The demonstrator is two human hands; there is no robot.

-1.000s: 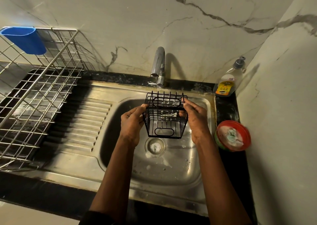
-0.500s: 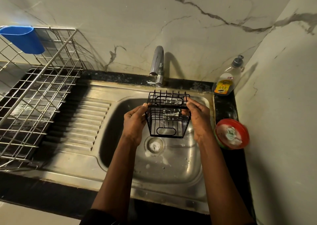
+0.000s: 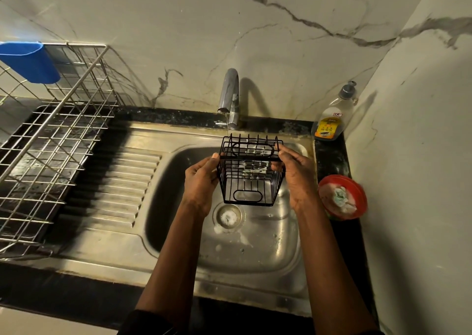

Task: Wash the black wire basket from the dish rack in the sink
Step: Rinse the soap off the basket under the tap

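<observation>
A black wire basket (image 3: 249,172) with foam on its wires hangs over the steel sink (image 3: 268,245), just under the tap (image 3: 229,97). A thin stream of water runs from the spout onto the basket's far left corner. My left hand (image 3: 200,181) grips the basket's left side. My right hand (image 3: 296,173) grips its right side, fingers on the top rim. The basket is tilted with its open top facing away from me.
A steel wire dish rack (image 3: 51,155) with a blue cup holder (image 3: 28,61) stands on the left over the ribbed drainboard (image 3: 115,189). A soap dispenser bottle (image 3: 333,116) and a red dish with a scrubber (image 3: 342,198) sit on the black counter at right, against the wall.
Both hands have kept hold of the basket under the tap. It has shifted slightly to the right and a little higher.
</observation>
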